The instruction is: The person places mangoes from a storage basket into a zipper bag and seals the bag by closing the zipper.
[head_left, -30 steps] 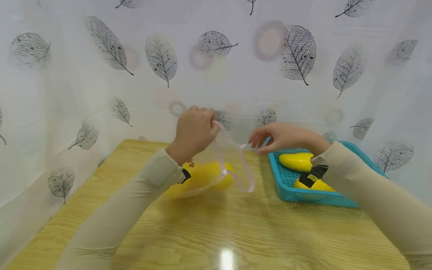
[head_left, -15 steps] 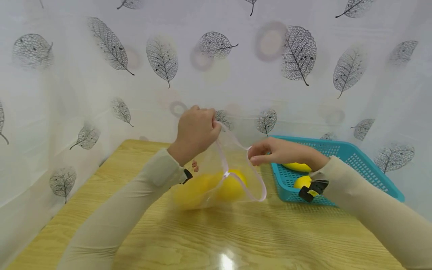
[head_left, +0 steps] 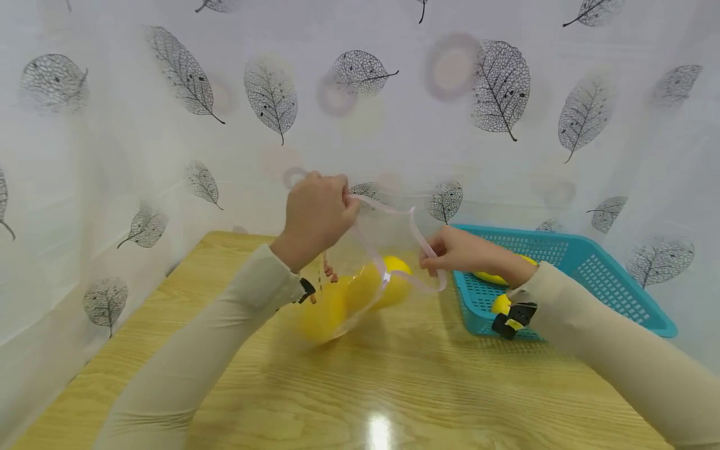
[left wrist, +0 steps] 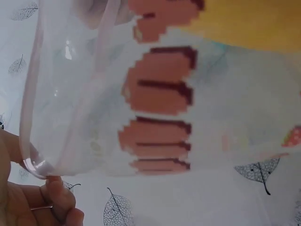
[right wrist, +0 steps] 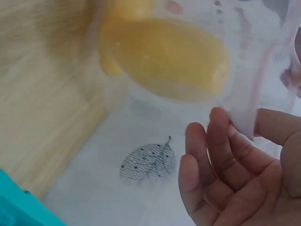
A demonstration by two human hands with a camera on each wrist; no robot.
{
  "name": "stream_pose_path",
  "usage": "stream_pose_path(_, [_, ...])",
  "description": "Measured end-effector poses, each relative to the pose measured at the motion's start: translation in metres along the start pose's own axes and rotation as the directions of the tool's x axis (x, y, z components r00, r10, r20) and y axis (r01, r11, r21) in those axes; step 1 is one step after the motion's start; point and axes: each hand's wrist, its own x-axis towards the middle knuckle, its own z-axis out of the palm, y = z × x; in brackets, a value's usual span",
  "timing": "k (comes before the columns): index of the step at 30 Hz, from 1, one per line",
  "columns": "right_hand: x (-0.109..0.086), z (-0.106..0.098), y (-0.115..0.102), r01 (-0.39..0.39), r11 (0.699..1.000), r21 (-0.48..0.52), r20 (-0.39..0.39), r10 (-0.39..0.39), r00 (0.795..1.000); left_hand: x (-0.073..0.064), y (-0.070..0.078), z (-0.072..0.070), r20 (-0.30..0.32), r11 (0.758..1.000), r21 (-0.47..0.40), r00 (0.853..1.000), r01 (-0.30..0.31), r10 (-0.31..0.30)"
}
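Note:
Between the hands hangs a clear plastic bag (head_left: 360,247) with a pink edge and printed pictures on its side. My left hand (head_left: 317,215) pinches one upper corner of the edge; in the left wrist view its fingertips (left wrist: 59,190) grip it. Lower on the right, my right hand (head_left: 464,253) holds the pink edge between thumb and fingers (right wrist: 218,122). The mouth gapes toward the right. Several yellow oval fruits (right wrist: 171,59) show through the film, toward the bag's lower left. The bag's bottom overlaps the table in the head view.
A blue perforated basket (head_left: 610,275) stands at the right with yellow fruits (head_left: 500,304) in it, partly hidden behind my right hand and wrist. Under everything is a wood-grain table (head_left: 315,387). A leaf-printed curtain (head_left: 394,125) hangs behind and at the left.
My right hand has closed from loose fingers onto the bag's pink edge. The mouth has opened wider and shifted. My left hand has moved slightly left, still gripping the bag.

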Motion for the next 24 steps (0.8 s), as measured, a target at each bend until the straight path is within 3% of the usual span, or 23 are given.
stream_pose_path(4, [0.001,-0.019,-0.009,-0.032,0.997,0.076,-0.111,0.04,0.993,0.002,-0.003,-0.001,-0.014,1.0,-0.009,1.0,-0.001,0.001])
stream_pose_path(6, [0.001,-0.028,-0.014,-0.012,0.992,0.126,-0.153,0.032,0.988,0.003,-0.003,-0.002,-0.006,1.0,-0.016,1.0,-0.004,0.004])
stream_pose_path(10, [0.003,-0.038,-0.023,0.003,0.977,0.211,-0.213,0.043,0.976,0.004,-0.004,-0.002,0.052,1.0,-0.029,0.999,0.003,-0.001])
stream_pose_path(13, [0.008,-0.038,-0.022,-0.009,0.979,0.203,-0.221,0.055,0.974,0.003,-0.005,0.0,0.121,0.999,-0.042,0.992,0.021,-0.016])
stream_pose_path(17, [0.016,-0.033,-0.012,-0.029,0.986,0.162,-0.171,0.057,0.984,0.0,-0.009,0.007,0.189,0.999,-0.044,0.982,0.031,-0.022])
stream_pose_path(20, [0.018,-0.03,-0.006,-0.043,0.989,0.142,-0.164,0.067,0.984,-0.001,-0.011,0.011,0.198,0.999,-0.04,0.98,0.024,-0.016])
stream_pose_path(24, [0.021,-0.031,-0.006,-0.045,0.992,0.12,-0.228,0.071,0.971,-0.001,-0.011,0.011,0.172,0.998,-0.057,0.985,0.014,-0.004])
